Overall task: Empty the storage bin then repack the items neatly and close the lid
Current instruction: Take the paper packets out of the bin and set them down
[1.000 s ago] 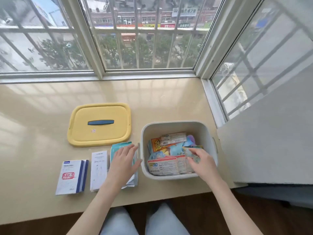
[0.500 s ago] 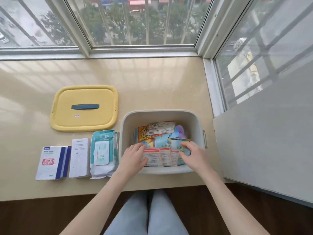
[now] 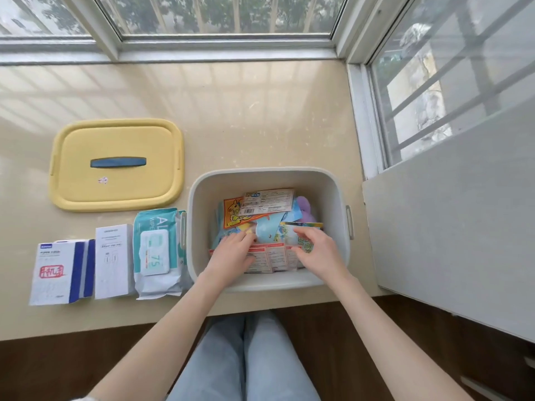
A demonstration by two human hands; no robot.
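The white storage bin (image 3: 340, 195) stands open at the counter's front, holding several colourful packets (image 3: 260, 206) and a purple soft item (image 3: 304, 208). Both hands reach inside it. My left hand (image 3: 231, 257) rests with fingers curled on a red-and-white packet (image 3: 275, 257) at the bin's near side. My right hand (image 3: 318, 254) pinches a green-and-yellow packet (image 3: 292, 234) above it. The yellow lid (image 3: 115, 164) with a blue handle lies flat to the left of the bin.
Left of the bin lie a teal wipes pack (image 3: 156, 250), a white box (image 3: 113, 260) and a blue-and-white box (image 3: 62, 270) in a row. A grey board (image 3: 451, 224) leans at the right. Window frames border the counter at the back and right.
My left hand left the wipes pack on the counter and went into the bin beside my right hand. The camera tilted down and closer.
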